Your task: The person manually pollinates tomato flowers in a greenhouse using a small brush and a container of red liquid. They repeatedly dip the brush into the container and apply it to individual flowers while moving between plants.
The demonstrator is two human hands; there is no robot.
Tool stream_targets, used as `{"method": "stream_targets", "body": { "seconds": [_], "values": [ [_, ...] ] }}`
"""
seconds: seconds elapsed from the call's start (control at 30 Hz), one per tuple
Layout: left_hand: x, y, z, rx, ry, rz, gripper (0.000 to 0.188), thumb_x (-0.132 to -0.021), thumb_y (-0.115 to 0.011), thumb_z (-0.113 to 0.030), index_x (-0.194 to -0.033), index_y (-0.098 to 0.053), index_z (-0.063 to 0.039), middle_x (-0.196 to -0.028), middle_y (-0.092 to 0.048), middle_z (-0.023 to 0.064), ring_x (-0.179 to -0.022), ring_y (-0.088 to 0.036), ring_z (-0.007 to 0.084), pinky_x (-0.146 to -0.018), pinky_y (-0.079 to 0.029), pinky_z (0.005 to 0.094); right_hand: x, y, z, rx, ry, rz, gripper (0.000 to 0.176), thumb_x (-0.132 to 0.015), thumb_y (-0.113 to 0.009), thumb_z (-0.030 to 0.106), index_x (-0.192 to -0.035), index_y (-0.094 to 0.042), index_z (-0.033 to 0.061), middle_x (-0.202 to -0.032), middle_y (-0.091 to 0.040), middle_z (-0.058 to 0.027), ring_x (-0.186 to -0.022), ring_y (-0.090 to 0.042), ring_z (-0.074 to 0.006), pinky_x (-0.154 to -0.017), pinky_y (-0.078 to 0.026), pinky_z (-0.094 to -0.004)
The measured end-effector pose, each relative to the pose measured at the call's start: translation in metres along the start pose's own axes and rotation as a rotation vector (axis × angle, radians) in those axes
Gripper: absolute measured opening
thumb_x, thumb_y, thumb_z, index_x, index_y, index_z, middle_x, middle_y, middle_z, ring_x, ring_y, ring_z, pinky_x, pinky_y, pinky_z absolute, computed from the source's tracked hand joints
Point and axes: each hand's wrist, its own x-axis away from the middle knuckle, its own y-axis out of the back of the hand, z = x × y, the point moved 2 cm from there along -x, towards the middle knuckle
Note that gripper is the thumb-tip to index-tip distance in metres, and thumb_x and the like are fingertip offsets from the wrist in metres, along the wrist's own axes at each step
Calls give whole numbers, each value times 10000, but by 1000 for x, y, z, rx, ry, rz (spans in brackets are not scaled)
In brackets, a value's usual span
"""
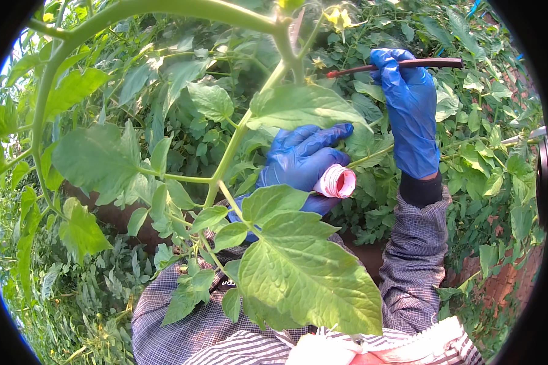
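Note:
My left hand [297, 159], in a blue glove, is closed round a small white bottle [325, 181] whose uncapped mouth shows red inside. A tomato leaf [306, 107] hangs over part of this hand, and lower leaves cover its wrist. My right hand [406, 100], also gloved in blue, grips a thin dark red brush [431, 63] held nearly level. The brush's bright red tip [332, 74] points left, close to a small yellowish tomato flower [318, 63]. Another yellow flower [340, 19] hangs from the stem above.
A thick tomato stem [173, 10] arches across the top, very near the camera, and a branch [233, 150] runs down from it. A large leaf [310, 269] blocks the view of my lap. Dense tomato foliage surrounds both arms. Reddish soil [507, 283] shows at the right.

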Motion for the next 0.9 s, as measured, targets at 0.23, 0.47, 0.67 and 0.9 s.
{"method": "stream_targets", "body": {
  "seconds": [0.23, 0.47, 0.67, 0.9],
  "values": [
    [-1, -3, 2, -5, -17, 10, 349, -662, -811, -175, -982, -686, -114, -1361, -597, 120, -1294, -513, 349, -1069, -343, 499, 2, 3, -2, 71, 0, -32, 211, -973, -615, 206, -985, -718, 23, -746, -672, -62, -660, -610, -133, -629, -483, -292],
    [0, -2, 1, -8, -7, 7, 358, -659, -812, -172, -990, -686, -118, -1358, -599, 120, -1293, -514, 349, -1068, -344, 497, 4, 1, -1, -152, 2, -99, 223, -970, -589, 194, -976, -703, 2, -763, -668, -44, -682, -600, -118, -651, -492, -286],
    [-2, -3, 1, -18, -27, -1, 370, -653, -810, -174, -999, -689, -121, -1352, -600, 120, -1284, -521, 348, -1066, -345, 500, 7, 6, -6, -81, -28, -20, 243, -956, -592, 215, -965, -691, -7, -757, -644, -30, -679, -574, -106, -635, -475, -276],
    [-2, -3, 3, -23, -41, 3, 365, -658, -811, -181, -997, -690, -121, -1350, -602, 120, -1280, -527, 340, -1064, -345, 499, 11, 6, -3, -98, -67, 46, 252, -964, -593, 233, -1000, -680, -1, -853, -652, -44, -740, -582, -115, -703, -480, -279]
  ]
}}
